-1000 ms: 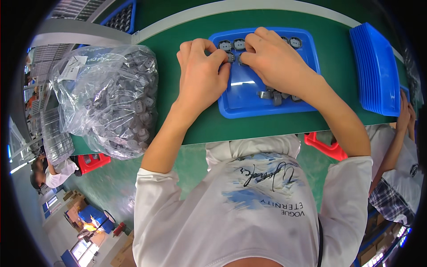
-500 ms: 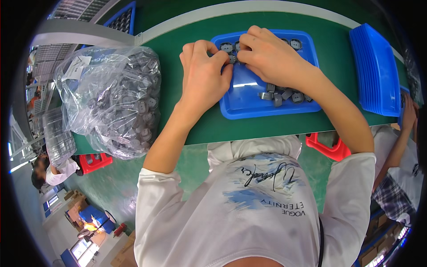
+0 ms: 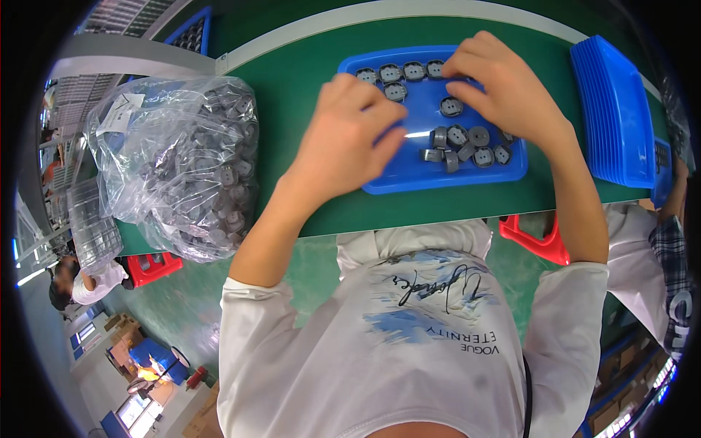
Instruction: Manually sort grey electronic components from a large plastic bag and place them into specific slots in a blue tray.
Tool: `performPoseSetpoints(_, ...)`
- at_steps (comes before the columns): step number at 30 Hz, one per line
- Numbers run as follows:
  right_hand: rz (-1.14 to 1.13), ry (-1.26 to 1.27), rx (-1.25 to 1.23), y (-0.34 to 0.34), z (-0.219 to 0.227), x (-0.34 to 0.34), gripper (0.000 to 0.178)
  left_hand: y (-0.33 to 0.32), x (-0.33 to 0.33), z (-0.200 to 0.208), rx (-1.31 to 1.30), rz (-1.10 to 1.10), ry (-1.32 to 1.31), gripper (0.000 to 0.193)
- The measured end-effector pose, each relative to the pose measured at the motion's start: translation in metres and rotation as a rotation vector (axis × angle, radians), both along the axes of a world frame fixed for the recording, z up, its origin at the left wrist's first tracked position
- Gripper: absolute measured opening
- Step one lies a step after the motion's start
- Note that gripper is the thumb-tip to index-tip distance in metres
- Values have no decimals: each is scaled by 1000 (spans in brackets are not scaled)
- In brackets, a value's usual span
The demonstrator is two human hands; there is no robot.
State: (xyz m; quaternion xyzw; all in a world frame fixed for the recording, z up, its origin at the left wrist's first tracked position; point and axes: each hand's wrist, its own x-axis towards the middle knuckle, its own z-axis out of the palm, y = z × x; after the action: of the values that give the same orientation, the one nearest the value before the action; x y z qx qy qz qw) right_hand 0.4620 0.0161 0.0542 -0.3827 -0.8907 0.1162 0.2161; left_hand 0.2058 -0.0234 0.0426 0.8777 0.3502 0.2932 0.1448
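Observation:
A blue tray [image 3: 409,166] lies on the green table with small grey plastic parts in it. Several parts, such as one grey part [image 3: 391,72], form a row along the far edge, and another grey part [image 3: 395,92] sits just below that row. A loose pile of grey parts [image 3: 457,136] occupies the near right of the tray. Over the tray's left side, my left hand [image 3: 347,131] is slightly blurred, thumb and fingers apart and nothing seen in it. My right hand [image 3: 504,84] is open above the right side, its thumb close to a single grey part [image 3: 451,106].
To the left stands a large clear plastic bag [image 3: 182,168] full of grey parts. A stack of blue trays [image 3: 613,113] rests at the right, with another person's arm [image 3: 673,193] beyond it. A red stool [image 3: 537,237] shows below the table edge.
My hands have moved apart: the left back toward me, the right to the right. The far row and the part below it are now uncovered. The person at right has shifted.

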Motion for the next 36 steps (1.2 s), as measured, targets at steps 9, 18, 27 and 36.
performPoseSetpoints(9,78,-61,-37,-20,-19,-20,18,-18,13,-2,-75,-165,85,23)
performPoseSetpoints(18,131,-19,-121,-20,-19,-29,12,-33,4,-7,-85,-69,-26,16)
performPoseSetpoints(27,192,4,-60,-20,-30,-39,16,-29,-10,-17,37,210,5,9)
performPoseSetpoints(36,183,35,35,-19,-38,-49,12,-41,-11,-19,-33,173,-36,9)
